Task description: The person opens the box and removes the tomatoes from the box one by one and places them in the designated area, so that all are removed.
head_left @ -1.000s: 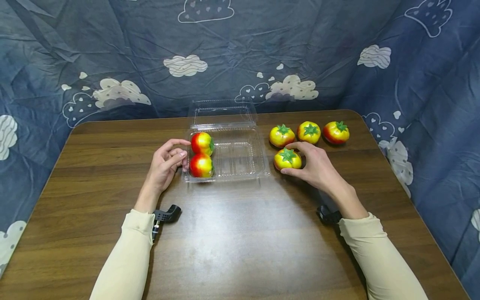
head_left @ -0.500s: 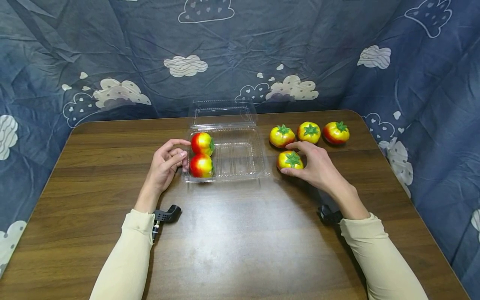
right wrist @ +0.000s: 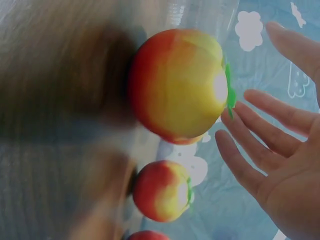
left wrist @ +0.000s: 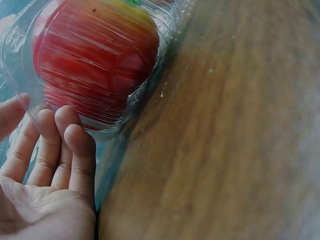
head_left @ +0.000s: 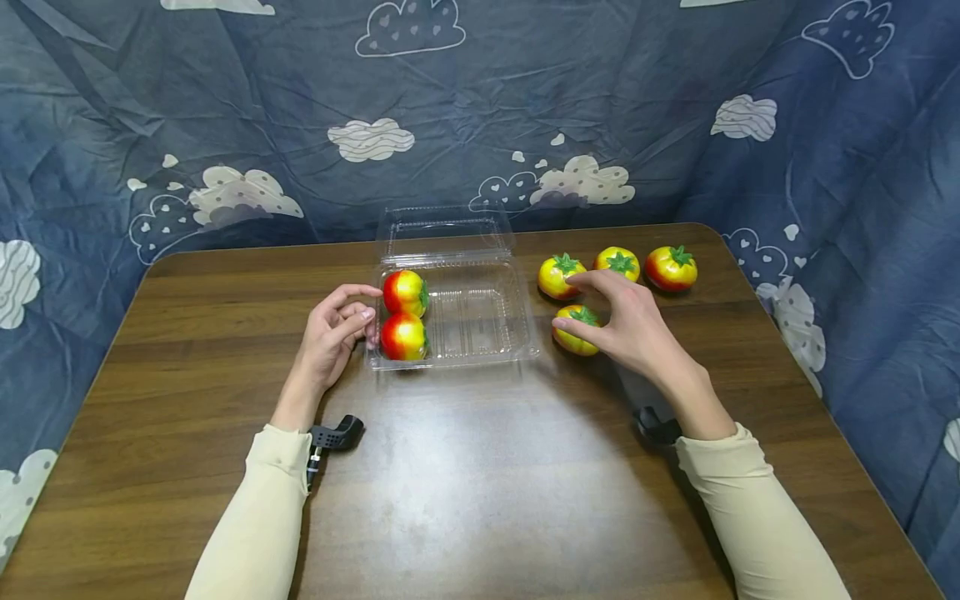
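A clear hinged plastic container [head_left: 480, 321] stands with its lid folded back. Along its left side sit two red-and-yellow toy tomatoes [head_left: 405, 293]. My left hand [head_left: 333, 332] pinches the container's left rim, thumb over it and fingertips against the outer wall [left wrist: 107, 117]. To the right of the container, another toy tomato [head_left: 576, 344] rests on the table. Over it hovers my right hand [head_left: 628, 327], thumb and fingers spread. In the right wrist view, those fingers [right wrist: 242, 167] look straight, with a toy tomato [right wrist: 175, 85] in front and nothing gripped.
Three more toy tomatoes stand in a row behind my right hand: a left one [head_left: 558, 277], a partly covered middle one [head_left: 617, 260] and a right one [head_left: 671, 269]. The wooden table [head_left: 465, 483] ends at a blue cloud-patterned cloth [head_left: 450, 108].
My right hand's thumb and fingers have come off the nearest tomato and lifted slightly. That tomato first shifted a little to the right. My left hand stays put; the head view has tilted slightly.
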The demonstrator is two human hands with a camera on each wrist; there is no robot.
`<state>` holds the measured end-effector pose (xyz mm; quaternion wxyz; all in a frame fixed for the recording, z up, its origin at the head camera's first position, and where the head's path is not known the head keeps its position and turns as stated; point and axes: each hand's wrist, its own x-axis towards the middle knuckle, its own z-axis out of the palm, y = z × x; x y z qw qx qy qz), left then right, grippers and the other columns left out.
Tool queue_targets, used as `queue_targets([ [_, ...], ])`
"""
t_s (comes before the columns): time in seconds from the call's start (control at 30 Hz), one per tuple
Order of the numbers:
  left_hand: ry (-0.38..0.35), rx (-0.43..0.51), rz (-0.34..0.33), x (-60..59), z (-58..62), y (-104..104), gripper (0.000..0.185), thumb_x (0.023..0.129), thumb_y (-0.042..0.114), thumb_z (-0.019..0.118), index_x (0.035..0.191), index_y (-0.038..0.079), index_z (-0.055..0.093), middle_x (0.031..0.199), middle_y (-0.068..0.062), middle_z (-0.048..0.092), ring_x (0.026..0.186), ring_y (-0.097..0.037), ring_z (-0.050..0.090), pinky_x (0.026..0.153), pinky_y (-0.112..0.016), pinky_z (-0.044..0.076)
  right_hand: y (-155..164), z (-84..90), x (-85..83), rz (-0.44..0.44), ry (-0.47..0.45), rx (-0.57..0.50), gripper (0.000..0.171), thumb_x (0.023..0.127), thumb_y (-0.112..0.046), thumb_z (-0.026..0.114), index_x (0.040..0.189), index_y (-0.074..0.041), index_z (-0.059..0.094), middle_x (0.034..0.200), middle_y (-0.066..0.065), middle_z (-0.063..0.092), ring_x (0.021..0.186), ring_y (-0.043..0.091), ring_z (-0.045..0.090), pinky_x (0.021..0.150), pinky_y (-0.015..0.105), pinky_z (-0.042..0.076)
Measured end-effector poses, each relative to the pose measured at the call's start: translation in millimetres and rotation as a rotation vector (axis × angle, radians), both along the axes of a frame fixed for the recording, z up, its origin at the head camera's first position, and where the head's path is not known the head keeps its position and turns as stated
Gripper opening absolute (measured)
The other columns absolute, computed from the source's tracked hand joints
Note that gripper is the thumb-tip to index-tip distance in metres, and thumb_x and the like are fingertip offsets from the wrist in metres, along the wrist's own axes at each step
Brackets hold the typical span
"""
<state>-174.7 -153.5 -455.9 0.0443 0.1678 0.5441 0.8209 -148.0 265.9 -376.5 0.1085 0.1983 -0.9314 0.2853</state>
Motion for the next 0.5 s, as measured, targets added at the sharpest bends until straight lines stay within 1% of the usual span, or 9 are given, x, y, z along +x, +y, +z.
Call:
queue_targets([
  [0.07, 0.002, 0.002, -0.001, -0.2, -0.1, -0.4, 0.029, 0.097, -0.005, 0.052, 0.125, -0.011, 0.05, 0.073, -0.011, 0.06, 0.058, -0.024, 0.052, 0.054, -0.027, 0.053, -4.3, 3.0, -0.5, 0.005, 0.01, -0.008, 0.06, 0.078, -0.046, 0.082, 0.124, -0.011, 0.064, 0.116, 0.006, 0.069, 0.105, 0.021, 0.062, 0.096, 0.04, 0.046],
  [0.17, 0.003, 0.004, -0.006, -0.3, -0.5, -1.3, 0.03, 0.096, -0.005, 0.052, 0.126, -0.012, 0.049, 0.074, -0.011, 0.06, 0.059, -0.023, 0.052, 0.054, -0.027, 0.053, -11.2, 7.1, -1.6, 0.0, 0.017, -0.01, 0.06, 0.078, -0.046, 0.082, 0.124, -0.012, 0.064, 0.114, 0.006, 0.069, 0.097, 0.019, 0.06, 0.089, 0.038, 0.047],
  [0.23, 0.002, 0.006, -0.006, 0.3, -0.8, -1.7, 0.031, 0.096, -0.005, 0.052, 0.126, -0.013, 0.048, 0.075, -0.011, 0.061, 0.059, -0.023, 0.052, 0.054, -0.027, 0.053, -17.1, 10.4, -2.6, -0.003, 0.011, -0.022, 0.061, 0.078, -0.047, 0.082, 0.125, -0.012, 0.063, 0.116, 0.005, 0.068, 0.097, 0.019, 0.061, 0.088, 0.038, 0.05],
  [0.3, 0.0, 0.007, -0.004, 0.7, -1.2, -1.8, 0.032, 0.096, -0.005, 0.052, 0.126, -0.013, 0.048, 0.075, -0.011, 0.061, 0.059, -0.023, 0.052, 0.054, -0.027, 0.053, -24.4, 14.1, -4.1, 0.001, 0.007, -0.029, 0.062, 0.078, -0.047, 0.081, 0.126, -0.012, 0.062, 0.12, 0.005, 0.066, 0.099, 0.021, 0.062, 0.087, 0.04, 0.051],
  [0.4, 0.0, 0.007, 0.001, 1.0, -1.1, -1.2, 0.031, 0.096, -0.005, 0.053, 0.126, -0.013, 0.048, 0.074, -0.011, 0.061, 0.059, -0.023, 0.052, 0.055, -0.027, 0.053, -38.2, 19.3, -7.2, 0.03, 0.006, -0.044, 0.063, 0.079, -0.047, 0.081, 0.127, -0.012, 0.062, 0.124, 0.004, 0.065, 0.109, 0.022, 0.062, 0.094, 0.042, 0.051],
  [0.5, 0.003, 0.006, 0.0, 0.3, -0.5, -0.5, 0.031, 0.096, -0.005, 0.053, 0.126, -0.012, 0.049, 0.074, -0.011, 0.061, 0.059, -0.023, 0.052, 0.055, -0.028, 0.052, -53.7, 24.3, -10.4, 0.065, 0.018, -0.058, 0.061, 0.079, -0.047, 0.081, 0.127, -0.014, 0.062, 0.124, 0.003, 0.065, 0.113, 0.021, 0.061, 0.096, 0.039, 0.05],
])
